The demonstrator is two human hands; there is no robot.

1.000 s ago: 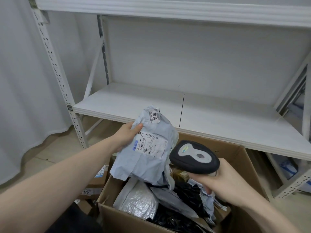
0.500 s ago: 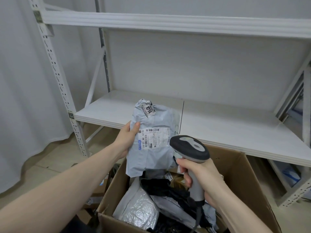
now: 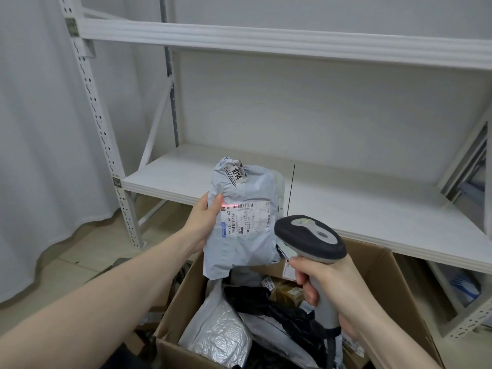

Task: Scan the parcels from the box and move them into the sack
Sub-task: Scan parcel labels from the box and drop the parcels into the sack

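Here, left hand [image 3: 202, 225] gripping a grey parcel [image 3: 243, 225] upright above the open box [image 3: 386, 275], thumb curled over its label [image 3: 247, 218]. Right hand [image 3: 327, 286] wrapped round the handle of a scanner [image 3: 310, 239], head aimed at the label, red line glowing across the barcode. More parcels down in the box.

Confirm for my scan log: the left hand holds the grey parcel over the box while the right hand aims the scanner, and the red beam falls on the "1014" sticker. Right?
Not quite. In the head view the red beam falls on the shipping label's barcode, below the "1014" sticker. The rest holds: left hand, grey parcel, box, right hand, scanner.
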